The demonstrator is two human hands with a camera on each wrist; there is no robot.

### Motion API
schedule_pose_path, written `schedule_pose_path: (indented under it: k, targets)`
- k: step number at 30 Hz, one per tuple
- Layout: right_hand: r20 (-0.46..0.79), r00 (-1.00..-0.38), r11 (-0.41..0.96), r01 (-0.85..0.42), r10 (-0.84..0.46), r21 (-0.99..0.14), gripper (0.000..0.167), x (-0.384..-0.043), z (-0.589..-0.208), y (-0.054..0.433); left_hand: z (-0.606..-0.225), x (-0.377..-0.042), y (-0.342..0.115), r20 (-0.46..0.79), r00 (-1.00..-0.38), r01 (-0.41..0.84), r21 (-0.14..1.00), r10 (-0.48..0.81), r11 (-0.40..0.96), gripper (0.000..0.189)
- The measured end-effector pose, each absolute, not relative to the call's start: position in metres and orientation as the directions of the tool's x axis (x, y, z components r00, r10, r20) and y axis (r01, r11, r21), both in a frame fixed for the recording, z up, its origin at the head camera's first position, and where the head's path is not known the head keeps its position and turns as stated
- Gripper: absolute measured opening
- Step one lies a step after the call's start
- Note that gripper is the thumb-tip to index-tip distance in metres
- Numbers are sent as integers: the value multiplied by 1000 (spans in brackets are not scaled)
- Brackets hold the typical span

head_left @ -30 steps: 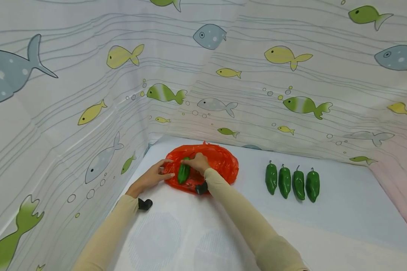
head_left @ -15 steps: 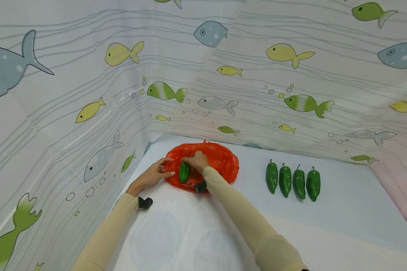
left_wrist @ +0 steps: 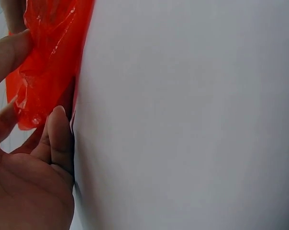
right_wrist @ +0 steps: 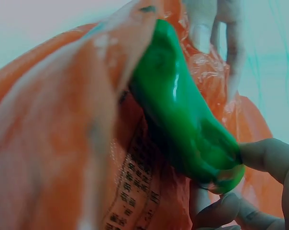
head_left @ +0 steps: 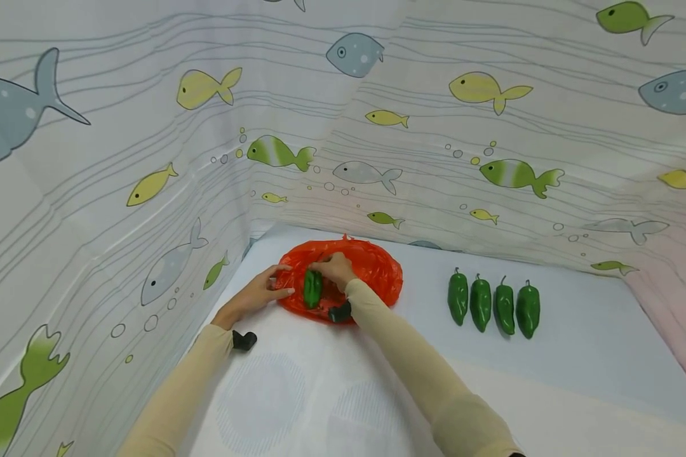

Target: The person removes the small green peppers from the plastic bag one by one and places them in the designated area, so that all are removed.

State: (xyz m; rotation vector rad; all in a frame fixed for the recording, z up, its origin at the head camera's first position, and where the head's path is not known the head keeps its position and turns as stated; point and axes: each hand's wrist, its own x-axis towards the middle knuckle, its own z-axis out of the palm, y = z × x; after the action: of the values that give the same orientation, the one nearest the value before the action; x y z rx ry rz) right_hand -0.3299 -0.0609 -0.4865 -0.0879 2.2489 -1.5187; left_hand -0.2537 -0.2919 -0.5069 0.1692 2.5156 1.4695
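Note:
A red plastic bag point(head_left: 377, 270) lies spread on the white table with its mouth open. My right hand point(head_left: 337, 271) pinches a green pepper point(head_left: 312, 291) by one end, between thumb and fingers, over the left part of the bag. In the right wrist view the shiny pepper point(right_wrist: 178, 105) slants down into the bag, beside printed dark lettering. My left hand point(head_left: 256, 296) rests at the bag's left edge, thumb and fingers spread apart. Its fingertips touch the red plastic point(left_wrist: 53, 62) in the left wrist view. Whatever lies deeper in the bag is hidden.
Several green peppers point(head_left: 481, 306) stand in a row on the table to the right of the bag, stems pointing away. Fish-patterned cloth walls point(head_left: 320, 114) rise behind and to the left of the table point(head_left: 594, 336).
The right hand and its pepper have shifted slightly within the bag's left part, the pepper now more upright. My left hand keeps its place at the bag's edge.

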Motion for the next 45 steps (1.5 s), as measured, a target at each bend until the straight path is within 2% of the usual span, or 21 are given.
schedule_pose_path:
  k: [11, 16, 22, 35, 45]
  targets:
    - [-293, -919, 279, 219, -262, -935, 32, -329, -474, -42, -509, -255, -292, -151, -968, -33, 867, 199, 497, 64]
    - [-290, -909, 240, 223, -299, -945, 27, -327, -474, -34, -510, -254, -292, -151, -968, -31, 866, 202, 499, 64]
    - [-288, -887, 237, 211, -361, -948, 21, -321, -471, -27, -510, -254, -290, -157, -968, -40, 865, 194, 499, 64]
    - [-295, -869, 254, 204, -398, -945, 25, -312, -460, -10, -509, -252, -289, -164, -970, -46, 851, 182, 523, 64]
    - [-220, -863, 270, 102, -455, -957, 28, -308, -451, 9, -508, -253, -289, -156, -968, -28, 848, 199, 529, 65]
